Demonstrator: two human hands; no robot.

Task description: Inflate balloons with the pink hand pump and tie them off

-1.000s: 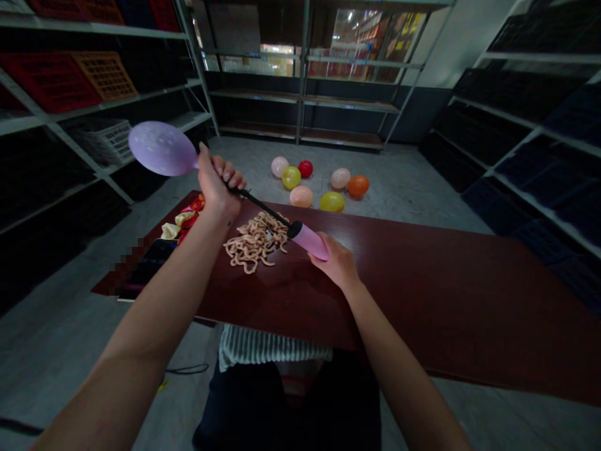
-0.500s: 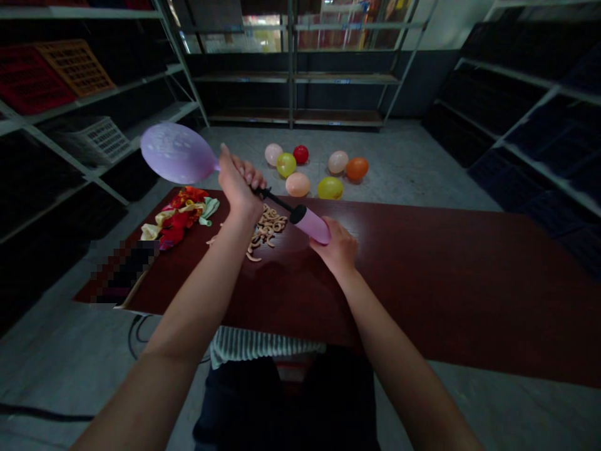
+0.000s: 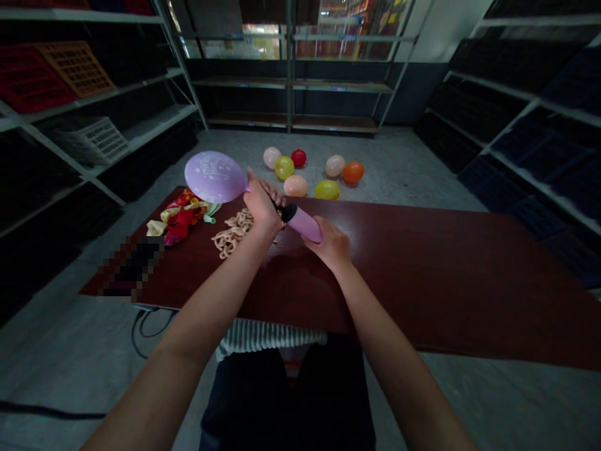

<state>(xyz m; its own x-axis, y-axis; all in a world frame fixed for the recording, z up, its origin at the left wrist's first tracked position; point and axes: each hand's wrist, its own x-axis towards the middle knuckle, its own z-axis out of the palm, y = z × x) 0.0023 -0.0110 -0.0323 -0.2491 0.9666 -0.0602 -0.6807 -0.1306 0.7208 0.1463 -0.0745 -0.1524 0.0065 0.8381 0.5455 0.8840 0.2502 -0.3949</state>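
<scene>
A part-filled purple balloon (image 3: 213, 177) with pale printing points left from my left hand (image 3: 263, 203). That hand is closed around the balloon's neck and the black end of a hand pump; the nozzle itself is hidden by my fingers. My right hand (image 3: 332, 243) is wrapped around the lower part of the pump's pink barrel (image 3: 304, 224). Both hands are above the dark red table (image 3: 422, 275), with the pump slanting between them. Under my left wrist lies a pile of tan, curled pieces (image 3: 230, 237).
Uninflated balloons (image 3: 181, 222) in mixed colours lie at the table's left end, beside a pixelated dark patch. Several inflated balloons, one of them orange (image 3: 353, 172), rest on the floor beyond. Shelves with crates (image 3: 101, 139) stand around. A cable (image 3: 141, 332) hangs at the left.
My left hand and the purple balloon have moved right and slightly down, towards my right hand. The pump's black rod, exposed before, has slid into the barrel.
</scene>
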